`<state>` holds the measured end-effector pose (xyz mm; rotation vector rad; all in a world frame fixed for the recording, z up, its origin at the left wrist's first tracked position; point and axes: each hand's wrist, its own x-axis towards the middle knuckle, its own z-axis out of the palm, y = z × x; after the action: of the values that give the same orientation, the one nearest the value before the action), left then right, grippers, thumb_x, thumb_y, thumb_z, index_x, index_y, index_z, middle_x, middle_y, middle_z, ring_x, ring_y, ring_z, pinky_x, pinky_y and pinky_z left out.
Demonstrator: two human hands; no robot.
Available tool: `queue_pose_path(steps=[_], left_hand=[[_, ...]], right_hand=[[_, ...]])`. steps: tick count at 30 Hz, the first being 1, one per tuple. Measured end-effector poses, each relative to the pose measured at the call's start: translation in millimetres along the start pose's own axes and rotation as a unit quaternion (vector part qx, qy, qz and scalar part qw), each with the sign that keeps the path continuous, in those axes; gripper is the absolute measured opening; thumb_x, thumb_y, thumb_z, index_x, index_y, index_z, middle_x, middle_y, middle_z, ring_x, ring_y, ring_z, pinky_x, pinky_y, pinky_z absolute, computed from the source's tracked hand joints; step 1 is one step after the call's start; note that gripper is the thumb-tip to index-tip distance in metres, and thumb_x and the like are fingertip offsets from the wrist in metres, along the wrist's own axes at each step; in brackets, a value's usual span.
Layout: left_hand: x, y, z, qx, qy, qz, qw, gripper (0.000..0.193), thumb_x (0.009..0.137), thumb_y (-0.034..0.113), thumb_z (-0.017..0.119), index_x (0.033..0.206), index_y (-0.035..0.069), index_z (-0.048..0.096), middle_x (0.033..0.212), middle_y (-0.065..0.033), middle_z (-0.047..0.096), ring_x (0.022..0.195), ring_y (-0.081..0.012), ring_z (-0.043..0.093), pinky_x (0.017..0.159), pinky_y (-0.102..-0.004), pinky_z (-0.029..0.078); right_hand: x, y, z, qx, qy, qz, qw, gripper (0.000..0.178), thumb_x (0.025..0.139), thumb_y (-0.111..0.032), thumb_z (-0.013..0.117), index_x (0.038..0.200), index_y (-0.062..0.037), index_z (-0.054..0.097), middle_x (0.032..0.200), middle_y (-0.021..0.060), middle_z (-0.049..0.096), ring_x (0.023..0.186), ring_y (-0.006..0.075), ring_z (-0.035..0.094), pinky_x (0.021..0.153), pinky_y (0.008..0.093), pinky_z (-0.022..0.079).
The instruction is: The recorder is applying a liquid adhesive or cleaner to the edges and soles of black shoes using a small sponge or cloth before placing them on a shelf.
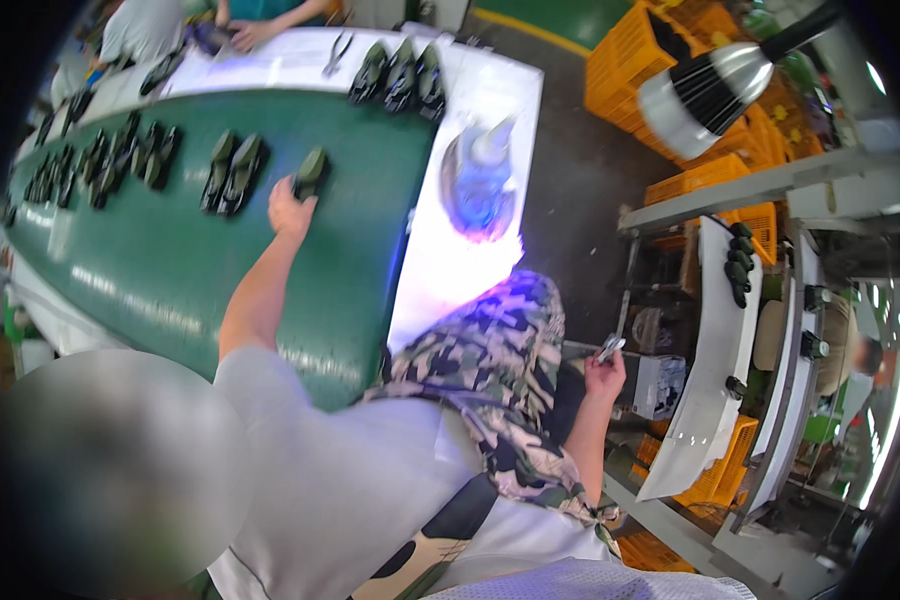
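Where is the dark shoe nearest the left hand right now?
In the head view, upper left of centre: the dark shoe is on the green surface at the left hand, to the right of two side-by-side shoes.

The left hand [290, 209] touches a dark shoe [313, 173]; the right hand [604, 376] holds a small metal object [611, 347].

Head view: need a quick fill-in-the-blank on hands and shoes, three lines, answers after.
1. The person's left hand is at a glossy black-and-olive shoe on a shiny, curved-edge ____ work surface.
2. The small silvery metal object is held in the person's ____.
3. At the near right corner of the upper white table, a row of ____ dark, glossy olive-and-black shoes stands side by side.

Missing words: green; right hand; three.
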<state>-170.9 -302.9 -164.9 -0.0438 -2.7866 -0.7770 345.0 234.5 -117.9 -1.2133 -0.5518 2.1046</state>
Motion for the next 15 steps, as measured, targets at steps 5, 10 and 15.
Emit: queue_pose_path(steps=[5,10,15], left_hand=[[56.9,-0.8,7.1,-0.04,-0.204,-0.107,0.972,0.103,0.054,0.035,0.087,0.141,0.0,0.044,0.127,-0.0229,0.061,0.12,-0.0366,0.058,0.102,-0.0414,0.047],[68.5,24.2,17.5,0.083,-0.234,-0.131,0.96,0.089,0.055,0.035,0.09,0.131,0.005,0.055,0.125,-0.0209,0.062,0.117,-0.0343,0.06,0.099,-0.0428,0.049],[47.6,30.4,8.6,0.165,-0.412,0.133,0.886,0.07,0.056,0.03,0.088,0.119,0.011,0.066,0.115,-0.0166,0.066,0.112,-0.0318,0.062,0.095,-0.0409,0.052]], right_hand=[[8.3,4.5,6.5,-0.033,-0.032,0.006,0.999,0.014,0.086,-0.025,0.068,0.095,-0.016,0.064,0.086,0.0016,0.065,0.075,0.0199,0.06,0.064,0.0378,0.044],[-2.1,9.9,37.5,-0.038,0.02,-0.025,0.999,0.012,0.088,-0.026,0.067,0.093,-0.0155,0.066,0.082,0.0021,0.065,0.068,0.0199,0.058,0.062,0.0384,0.045],[4.9,10.6,49.3,-0.06,-0.013,-0.024,0.998,0.01,0.086,-0.023,0.069,0.09,-0.0162,0.064,0.079,0.0009,0.062,0.069,0.0203,0.059,0.062,0.0397,0.046]])
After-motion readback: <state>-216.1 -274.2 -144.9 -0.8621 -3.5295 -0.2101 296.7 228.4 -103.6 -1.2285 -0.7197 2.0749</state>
